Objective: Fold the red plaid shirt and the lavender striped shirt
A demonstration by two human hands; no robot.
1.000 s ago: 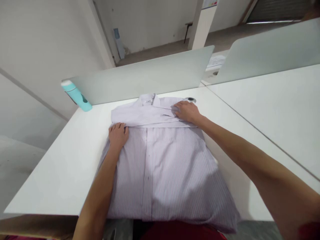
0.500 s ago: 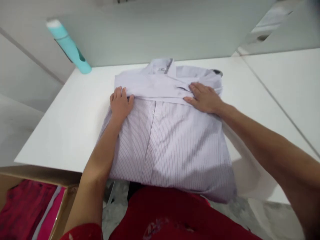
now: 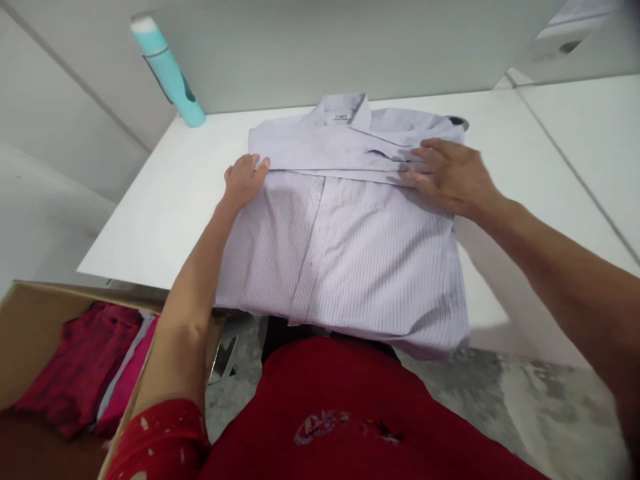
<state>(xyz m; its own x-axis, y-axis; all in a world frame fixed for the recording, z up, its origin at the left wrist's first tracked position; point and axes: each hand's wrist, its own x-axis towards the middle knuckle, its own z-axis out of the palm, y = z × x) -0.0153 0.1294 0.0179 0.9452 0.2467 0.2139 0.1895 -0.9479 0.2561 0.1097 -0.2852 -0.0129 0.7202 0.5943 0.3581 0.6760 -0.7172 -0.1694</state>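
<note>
A pale striped button-up shirt [image 3: 345, 247] lies front up, its collar at the far side and its lower end hanging over the table's near edge. Its sleeves are laid across the chest in a band. My left hand [image 3: 244, 180] is closed at the shirt's left edge, with fingers and thumb around the end of the band. Over the band's right part is my right hand [image 3: 455, 177], fingers apart and slightly blurred; whether it presses the cloth I cannot tell.
The shirt is on a white table [image 3: 165, 200] against a grey-green panel [image 3: 300, 60]. A turquoise cylindrical holder [image 3: 170, 73] stands at the back left. Below left, an open cardboard box [image 3: 40, 320] contains folded red and pink clothes [image 3: 95, 360].
My left hand has gone from resting flat to closing at the shirt's edge. My right hand has shifted right along the band and its fingers have lifted somewhat. The camera view has shifted.
</note>
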